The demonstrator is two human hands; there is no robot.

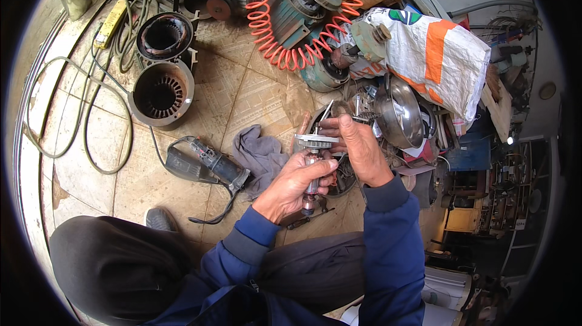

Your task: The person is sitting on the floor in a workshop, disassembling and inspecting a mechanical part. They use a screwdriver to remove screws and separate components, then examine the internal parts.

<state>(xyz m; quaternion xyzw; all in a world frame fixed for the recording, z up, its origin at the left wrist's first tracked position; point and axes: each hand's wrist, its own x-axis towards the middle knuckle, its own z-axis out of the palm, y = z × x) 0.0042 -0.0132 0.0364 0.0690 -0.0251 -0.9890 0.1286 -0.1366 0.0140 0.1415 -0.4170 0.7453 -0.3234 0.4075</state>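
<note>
"Where is the motor core [313,171]?"

"In the left hand [297,182]. The fingers are wrapped around its middle, with the thumb laid across the front. It stands nearly upright: the pale disc [316,139] shows above the fist and the dark lower end [308,205] pokes out below."

"And the right hand [364,153]?"

"Just to the right of the disc, thumb up, fingers loosely bent and pointing left toward the top of the core. It isn't closed round anything that I can see. Whether the fingertips touch the disc or the thin shaft above it, I can't tell."

"What lies around them?"

"A grey cloth [254,144] is on the floor just left of the left hand, and a black power tool [223,165] lies beyond it, further left. The steel bowl [393,129] is near the right hand, on its far right side. Well apart, at upper left, sits a round metal casing [185,108] with its opening facing up. An orange coiled hose [259,23] hangs ahead of both hands."
</note>
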